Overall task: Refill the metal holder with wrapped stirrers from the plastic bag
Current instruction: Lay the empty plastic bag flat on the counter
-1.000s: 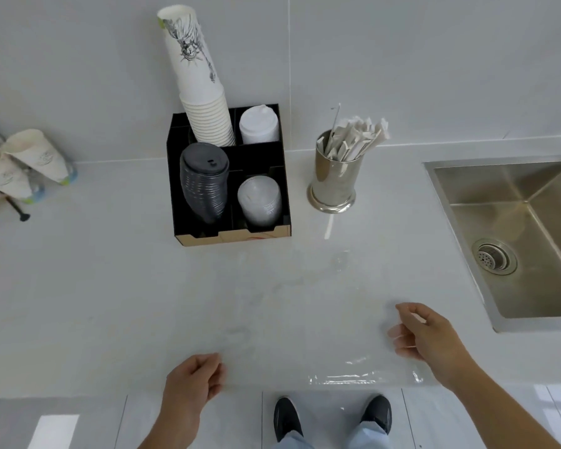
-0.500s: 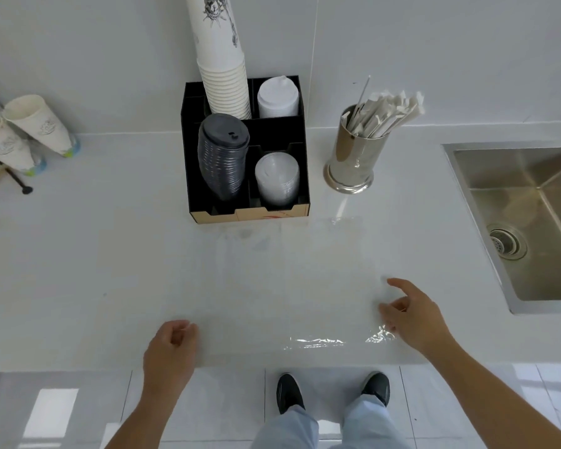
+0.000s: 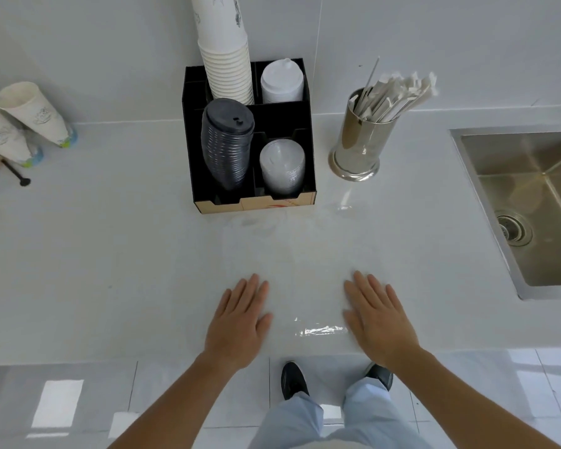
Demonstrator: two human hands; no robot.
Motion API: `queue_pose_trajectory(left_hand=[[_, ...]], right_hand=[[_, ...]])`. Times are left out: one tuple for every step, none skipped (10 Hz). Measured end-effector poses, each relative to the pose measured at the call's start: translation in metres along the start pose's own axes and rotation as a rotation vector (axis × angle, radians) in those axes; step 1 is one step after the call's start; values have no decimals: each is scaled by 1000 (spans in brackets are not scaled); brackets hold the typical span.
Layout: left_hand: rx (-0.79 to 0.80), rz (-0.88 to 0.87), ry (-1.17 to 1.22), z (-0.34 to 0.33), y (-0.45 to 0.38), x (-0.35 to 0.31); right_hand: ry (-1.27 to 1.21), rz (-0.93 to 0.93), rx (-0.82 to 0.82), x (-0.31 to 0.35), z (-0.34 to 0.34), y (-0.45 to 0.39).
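Observation:
A shiny metal holder (image 3: 358, 147) stands on the white counter right of the black organiser, filled with white wrapped stirrers (image 3: 399, 95) that lean to the right. A clear plastic bag (image 3: 305, 254) lies flat on the counter in front of me, nearly see-through, with a glint at its near edge; it looks empty. My left hand (image 3: 240, 322) rests palm down, fingers spread, on the bag's left part. My right hand (image 3: 378, 319) lies flat on its right part. Neither hand holds anything.
A black organiser (image 3: 306, 144) holds stacks of paper cups (image 3: 227, 59), black lids (image 3: 227, 144) and clear lids (image 3: 282, 166). A steel sink (image 3: 528, 205) is set in the counter at right. Paper cones (image 3: 30, 118) on a stand sit at far left. The counter edge runs just under my wrists.
Both hands moved inward and forward from the bag's near corners and now lie flat, open, on the bag. The view has shifted closer to the counter.

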State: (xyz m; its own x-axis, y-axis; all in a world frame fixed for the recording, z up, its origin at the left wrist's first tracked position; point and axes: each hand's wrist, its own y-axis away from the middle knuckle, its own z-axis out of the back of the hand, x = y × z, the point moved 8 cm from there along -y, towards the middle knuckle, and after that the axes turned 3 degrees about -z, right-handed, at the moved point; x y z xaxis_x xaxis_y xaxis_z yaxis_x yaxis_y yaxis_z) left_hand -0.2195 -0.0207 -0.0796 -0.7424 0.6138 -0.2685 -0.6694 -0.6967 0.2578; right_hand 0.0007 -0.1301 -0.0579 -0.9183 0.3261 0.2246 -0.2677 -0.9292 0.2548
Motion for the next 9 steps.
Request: queue_pose_trajectory(left_hand=[[20,-25,-45,-2,0,12],[47,-40,-66,-1,1,23],[61,-50,-66,1,2,25],[67,-48,-47,7,1,22],[110,-35,-18,9,-3,25],[165,-28,5,16,-8,24],[220,2,53,26,-15,22],[203,30,113,36,-22,19],[59,14,156,70,-34,6]], right_hand=[[39,11,19,-2,-6,7],[25,1,33,-5,-6,15],[17,15,16,-5,-3,20],[30,45,-3,-7,1,18],[23,54,32,-11,-4,13],[2,61,119,-15,-9,8],[-109,-12,187,-16,3,-2],[-215,-129,196,-19,23,-15],[-450,-192,85,-18,68,-35]])
